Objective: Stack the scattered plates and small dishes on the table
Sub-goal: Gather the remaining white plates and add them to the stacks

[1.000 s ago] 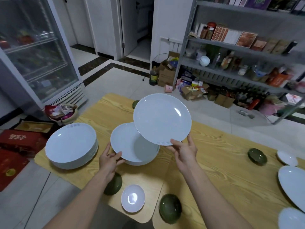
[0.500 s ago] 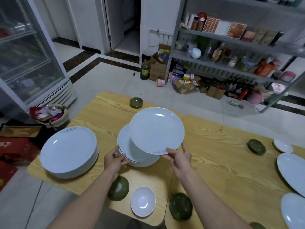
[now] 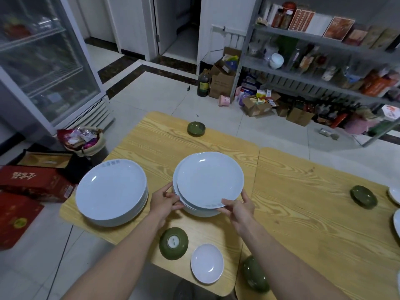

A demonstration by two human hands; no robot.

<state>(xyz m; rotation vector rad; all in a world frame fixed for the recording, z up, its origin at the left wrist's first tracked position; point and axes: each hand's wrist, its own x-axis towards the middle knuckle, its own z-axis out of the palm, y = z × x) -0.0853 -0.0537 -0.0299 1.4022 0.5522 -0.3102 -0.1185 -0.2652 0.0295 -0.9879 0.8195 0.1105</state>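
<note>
While the top plate (image 3: 210, 179) sits slightly off-centre on the middle stack (image 3: 195, 210), both hands attend it at the table's near-centre.

Item: top plate, pale blue, round, no long axis. It lies shifted toward 2 o'clock of the plates beneath, whose rims show as a crescent at its 8 o'clock side. Whether it rests fully or is partly carried by the fingers cannot be told.

Item: right hand (image 3: 239, 207). At 5 o'clock of the plate, thumb over the rim, fingers under it; clamped on the top plate's edge.

Item: left hand (image 3: 164, 201). At 8 o'clock of the stack, fingers curled against the exposed lower rims, bracing rather than lifting, as judged.

Item: large stack (image 3: 111, 192), at 9 o'clock of the middle stack, near but apart, close to the table's (image 3: 292, 213) left edge.

Items still loose: green dish (image 3: 173, 243) at 6 o'clock, inverted; small white dish (image 3: 207, 263) just beside it at the near edge; green bowl (image 3: 255, 274) at 5 o'clock; far green dish (image 3: 196, 128) at 12 o'clock; right green dish (image 3: 363, 197) at 3 o'clock, well apart, with white plate edges beyond it.

Judgement: the step in hand is seating the plate. The governing relation is the offset toward 2 o'clock; the right hand, already gripping, would draw the plate toward 8 o'clock against the left hand's stop.
</note>
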